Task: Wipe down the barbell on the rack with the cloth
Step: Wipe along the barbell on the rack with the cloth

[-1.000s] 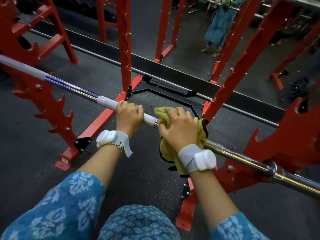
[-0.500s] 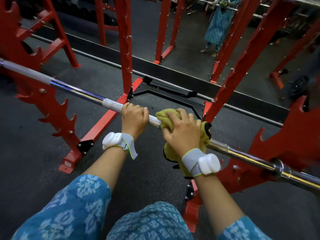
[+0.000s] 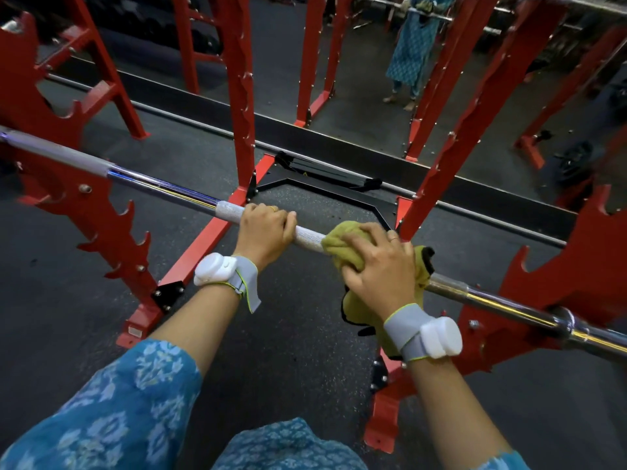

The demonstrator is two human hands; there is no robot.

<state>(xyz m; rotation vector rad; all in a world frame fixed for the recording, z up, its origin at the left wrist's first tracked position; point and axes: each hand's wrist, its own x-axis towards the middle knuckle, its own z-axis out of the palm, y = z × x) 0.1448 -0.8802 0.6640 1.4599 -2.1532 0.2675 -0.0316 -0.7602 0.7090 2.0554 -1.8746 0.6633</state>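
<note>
A chrome barbell [image 3: 159,186] runs from the upper left to the lower right, resting on the red rack [image 3: 91,212]. My left hand [image 3: 263,234] is closed around its knurled middle section. Just to the right, my right hand [image 3: 380,268] presses a yellow-green cloth [image 3: 342,244] wrapped over the bar, with the cloth's loose end hanging below the bar. A short bare stretch of knurling shows between the two hands. The bar under the cloth is hidden.
Red rack uprights [image 3: 242,96] with toothed hooks stand behind and on both sides of the bar. A wall mirror [image 3: 373,72] beyond the rack reflects a person in blue. Black rubber floor [image 3: 291,334] lies below. A dark weight plate [image 3: 573,161] lies at the right.
Both hands and the cloth keep their hold on the bar. The gap of bare knurling between them has grown slightly, and the view has shifted a little.
</note>
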